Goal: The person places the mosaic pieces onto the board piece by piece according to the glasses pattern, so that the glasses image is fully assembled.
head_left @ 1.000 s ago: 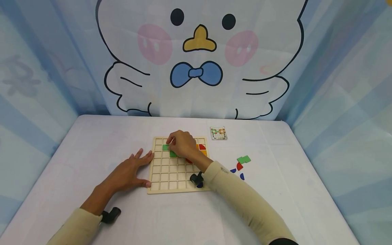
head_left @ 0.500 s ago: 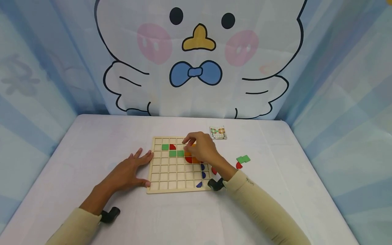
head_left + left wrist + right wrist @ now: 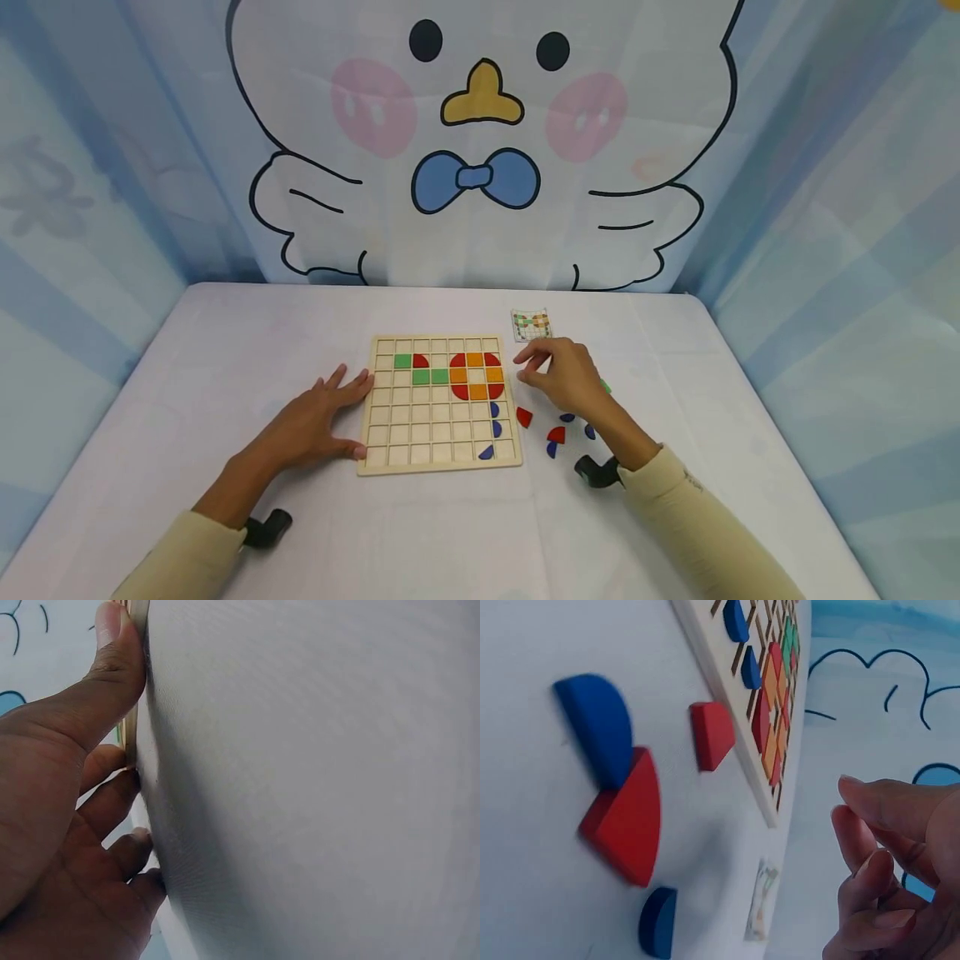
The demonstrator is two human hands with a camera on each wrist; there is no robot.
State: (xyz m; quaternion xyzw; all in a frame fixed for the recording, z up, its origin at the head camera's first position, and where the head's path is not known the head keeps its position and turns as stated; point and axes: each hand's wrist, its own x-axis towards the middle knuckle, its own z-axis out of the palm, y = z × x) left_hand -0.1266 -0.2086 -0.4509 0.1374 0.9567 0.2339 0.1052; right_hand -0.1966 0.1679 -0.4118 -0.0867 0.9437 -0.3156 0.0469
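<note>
Puzzle board (image 3: pixel 438 402) lies mid-table, braced by the flat, spread left hand (image 3: pixel 315 421), its upper rows partly filled with coloured tiles and most cells bare, while the right hand (image 3: pixel 564 377), fingers loosely curled and empty, hovers over loose pieces (image 3: pixel 556 434) beside it.

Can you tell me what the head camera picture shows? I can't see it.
A person's left hand rests flat against a wooden grid board holding green, red, orange and blue pieces. Their right hand hovers empty over loose pieces on the white table.
</note>
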